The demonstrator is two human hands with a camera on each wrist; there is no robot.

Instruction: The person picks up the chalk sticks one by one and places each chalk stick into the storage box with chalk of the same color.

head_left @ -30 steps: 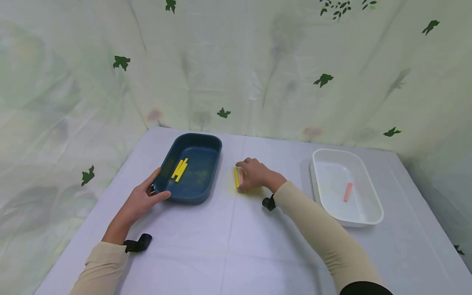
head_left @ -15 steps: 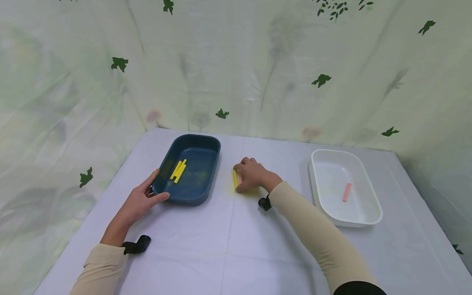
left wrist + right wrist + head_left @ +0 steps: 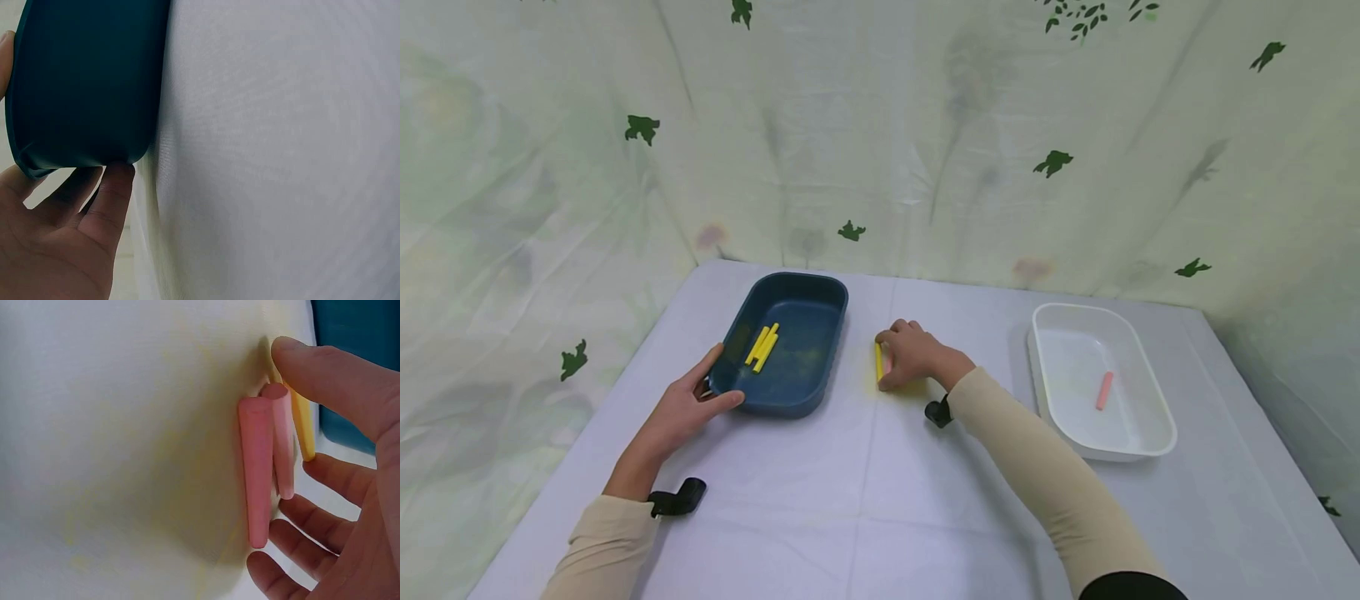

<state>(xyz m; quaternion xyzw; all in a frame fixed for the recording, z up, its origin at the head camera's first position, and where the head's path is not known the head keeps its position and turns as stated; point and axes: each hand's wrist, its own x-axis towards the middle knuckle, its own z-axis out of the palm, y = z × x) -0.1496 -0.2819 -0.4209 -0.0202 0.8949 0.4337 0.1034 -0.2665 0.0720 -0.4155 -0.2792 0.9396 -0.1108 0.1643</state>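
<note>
My left hand (image 3: 681, 412) grips the near-left corner of a dark blue tray (image 3: 790, 410), thumb and fingers at its rim and wall. Several yellow chalk sticks (image 3: 765, 348) lie together inside it. Between the trays, my right hand (image 3: 917, 357) pinches the ends of a yellow chalk stick (image 3: 304, 425) with thumb and index finger, low at the tablecloth. In the right wrist view, a pink chalk stick (image 3: 255, 475) and a second, paler pink chalk stick (image 3: 283, 444) lie beside it, below the palm. The head view shows the yellow stick's edge, with the hand hiding most of the pink ones.
A white tray (image 3: 1131, 452) stands on the right side of the table, with one pink chalk stick (image 3: 1104, 391) in it. Yellow dust marks the white tablecloth (image 3: 820, 533) around the right hand. A leaf-patterned curtain (image 3: 910, 150) hangs behind the table.
</note>
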